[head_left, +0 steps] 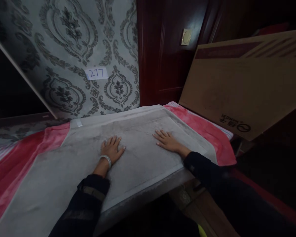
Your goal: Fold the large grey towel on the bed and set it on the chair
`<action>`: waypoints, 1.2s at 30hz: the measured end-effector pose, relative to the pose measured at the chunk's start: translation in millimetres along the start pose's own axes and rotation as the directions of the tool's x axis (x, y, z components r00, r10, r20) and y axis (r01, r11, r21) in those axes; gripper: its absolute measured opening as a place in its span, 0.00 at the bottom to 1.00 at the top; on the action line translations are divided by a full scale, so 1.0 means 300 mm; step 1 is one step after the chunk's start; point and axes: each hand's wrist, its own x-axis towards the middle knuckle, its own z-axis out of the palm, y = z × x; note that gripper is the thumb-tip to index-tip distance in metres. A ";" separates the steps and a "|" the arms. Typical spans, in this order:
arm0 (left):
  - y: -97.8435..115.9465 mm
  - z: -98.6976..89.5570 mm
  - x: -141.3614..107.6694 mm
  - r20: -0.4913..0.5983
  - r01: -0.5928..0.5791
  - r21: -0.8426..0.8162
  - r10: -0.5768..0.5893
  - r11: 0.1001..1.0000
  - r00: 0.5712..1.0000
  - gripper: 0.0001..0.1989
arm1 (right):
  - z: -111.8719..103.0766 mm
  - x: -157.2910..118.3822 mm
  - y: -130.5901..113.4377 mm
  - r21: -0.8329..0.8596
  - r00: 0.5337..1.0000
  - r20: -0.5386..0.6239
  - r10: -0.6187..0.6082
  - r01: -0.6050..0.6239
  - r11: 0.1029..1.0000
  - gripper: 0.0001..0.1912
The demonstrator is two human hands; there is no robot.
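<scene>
A grey plush cloth lies spread over the surface before me, its near edge hanging down at the front. My left hand, with a pale band round the wrist, rests on it left of the middle, fingers spread. To the right, my right hand lies flat on the same cloth with its fingers apart. Neither hand grips anything. Beneath the grey cloth, a pink-red blanket sticks out on both the left and right sides. A small white label shows near the cloth's far left corner.
Patterned wallpaper with a paper marked 277 rises behind. A dark red door stands beside it. At right leans a large cardboard box. A dark screen-like panel is at left.
</scene>
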 end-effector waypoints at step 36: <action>0.018 -0.010 0.010 -0.081 -0.060 -0.053 0.056 0.997 0.995 0.36 | -0.052 -0.483 0.091 0.122 0.996 -0.062 0.070 -0.062 0.991 0.34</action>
